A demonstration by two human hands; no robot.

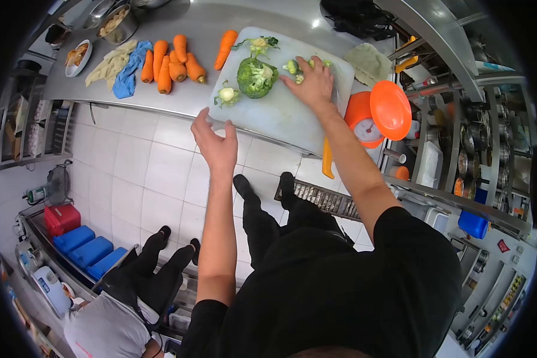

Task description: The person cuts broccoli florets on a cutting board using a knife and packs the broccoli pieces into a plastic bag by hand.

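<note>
My right hand (312, 83) is palm down on the white cutting board (286, 122), its fingers spread over and against several small broccoli florets (292, 67). My left hand (216, 143) hovers at the board's front left corner, fingers apart and holding nothing. A large broccoli head (257, 78) lies on the board between two leafy cut stems, one behind it (260, 45) and one to its left (227, 95). An orange handle (327, 159), likely a knife's, juts past the board's front edge beside my right forearm; its blade is not visible.
Several carrots (163, 65) lie left of the board, near a blue cloth (131, 68) and a yellowish cloth (112, 64). An orange scale (365, 126) with an orange dish (391, 110) stands to the right. Behind me at lower left is another person (110, 325).
</note>
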